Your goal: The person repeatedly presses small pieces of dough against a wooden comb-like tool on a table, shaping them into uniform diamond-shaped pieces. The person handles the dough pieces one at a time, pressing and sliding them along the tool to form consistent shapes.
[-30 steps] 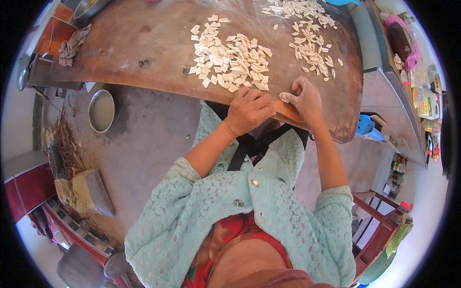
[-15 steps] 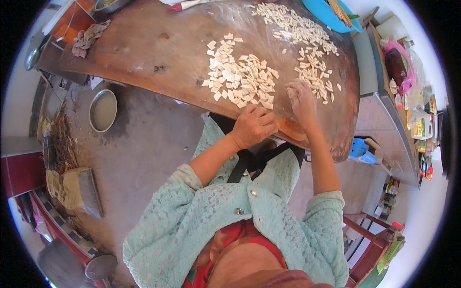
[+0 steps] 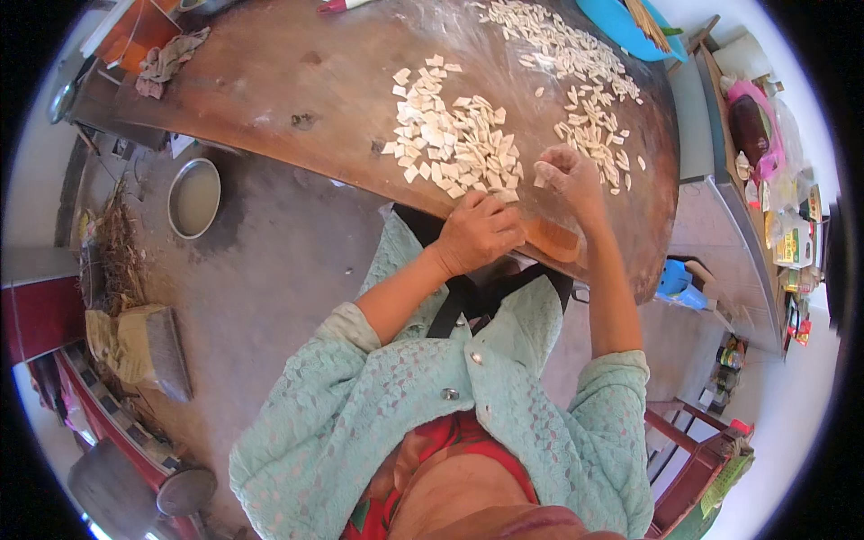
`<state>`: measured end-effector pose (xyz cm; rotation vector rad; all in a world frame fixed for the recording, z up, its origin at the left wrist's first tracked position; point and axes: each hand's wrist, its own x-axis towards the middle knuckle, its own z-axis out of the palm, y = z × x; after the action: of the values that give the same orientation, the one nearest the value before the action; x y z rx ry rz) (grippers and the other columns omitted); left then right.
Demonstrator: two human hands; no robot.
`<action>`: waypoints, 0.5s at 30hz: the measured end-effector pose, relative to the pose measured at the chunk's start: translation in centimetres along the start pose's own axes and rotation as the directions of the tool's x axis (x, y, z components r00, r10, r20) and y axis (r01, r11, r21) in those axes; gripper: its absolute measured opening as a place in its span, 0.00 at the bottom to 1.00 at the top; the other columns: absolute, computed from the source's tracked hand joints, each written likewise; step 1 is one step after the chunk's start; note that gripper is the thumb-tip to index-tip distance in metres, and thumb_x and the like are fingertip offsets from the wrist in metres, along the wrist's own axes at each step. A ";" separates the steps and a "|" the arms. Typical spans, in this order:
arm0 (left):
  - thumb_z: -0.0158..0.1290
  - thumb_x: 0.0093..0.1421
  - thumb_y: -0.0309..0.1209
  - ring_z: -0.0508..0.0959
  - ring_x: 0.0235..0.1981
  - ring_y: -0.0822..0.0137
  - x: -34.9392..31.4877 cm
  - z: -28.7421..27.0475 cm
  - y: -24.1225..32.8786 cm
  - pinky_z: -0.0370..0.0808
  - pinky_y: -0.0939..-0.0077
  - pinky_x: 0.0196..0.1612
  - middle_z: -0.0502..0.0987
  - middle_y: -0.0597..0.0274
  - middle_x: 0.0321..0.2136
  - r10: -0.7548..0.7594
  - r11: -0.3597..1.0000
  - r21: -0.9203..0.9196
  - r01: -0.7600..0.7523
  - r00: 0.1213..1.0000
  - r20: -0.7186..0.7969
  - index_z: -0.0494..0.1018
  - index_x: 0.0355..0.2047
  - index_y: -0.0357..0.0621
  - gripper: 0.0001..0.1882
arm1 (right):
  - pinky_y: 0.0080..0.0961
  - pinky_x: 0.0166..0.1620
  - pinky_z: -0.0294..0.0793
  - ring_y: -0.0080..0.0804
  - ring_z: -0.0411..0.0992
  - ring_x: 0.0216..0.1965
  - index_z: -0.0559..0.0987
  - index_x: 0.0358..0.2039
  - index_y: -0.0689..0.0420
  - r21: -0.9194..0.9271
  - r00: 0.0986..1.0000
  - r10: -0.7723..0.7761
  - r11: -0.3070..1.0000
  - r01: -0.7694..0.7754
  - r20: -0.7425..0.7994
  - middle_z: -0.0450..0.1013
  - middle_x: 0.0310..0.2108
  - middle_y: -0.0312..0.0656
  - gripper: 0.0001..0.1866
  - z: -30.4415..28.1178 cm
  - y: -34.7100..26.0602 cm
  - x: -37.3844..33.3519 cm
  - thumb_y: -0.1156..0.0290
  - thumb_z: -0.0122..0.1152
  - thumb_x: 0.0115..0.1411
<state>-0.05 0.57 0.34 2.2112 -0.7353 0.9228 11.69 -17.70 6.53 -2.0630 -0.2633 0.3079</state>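
Left grip [image 3: 480,236] clasps orange comb [image 3: 553,240]; right grip [image 3: 573,178], at its two o'clock, unclear; likely shaping dough pieces [image 3: 468,142], next calling for gentle pressing

I see dry sticks [image 3: 115,247] on the floor [image 3: 270,288] at nine o'clock and a round metal pan [image 3: 194,200] near ten. Past it, a grey rag [image 3: 169,63] lies by an orange bucket [image 3: 139,38]. A pink bag [image 3: 772,144] is at two, a red chair [image 3: 700,477] at four.

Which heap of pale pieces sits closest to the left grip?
The heap of flat, angular pieces, just above the left grip in the picture; the narrow, shaped pieces lie farther right, beyond the right grip.
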 end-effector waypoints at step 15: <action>0.67 0.47 0.37 0.75 0.39 0.68 0.2 0.2 0.1 0.70 0.66 0.44 0.76 0.76 0.36 -0.015 1.000 0.005 0.015 0.999 0.041 0.79 0.28 0.55 0.09 | 0.31 0.38 0.74 0.37 0.77 0.32 0.83 0.34 0.59 -0.414 0.994 -0.061 0.910 0.016 -0.095 0.78 0.31 0.44 0.08 -2.7 1.5 -5.4 0.68 0.69 0.57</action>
<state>0.04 0.29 0.37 2.2429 -0.7349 0.8753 7.52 -22.32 7.11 -2.4807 -0.3257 0.1214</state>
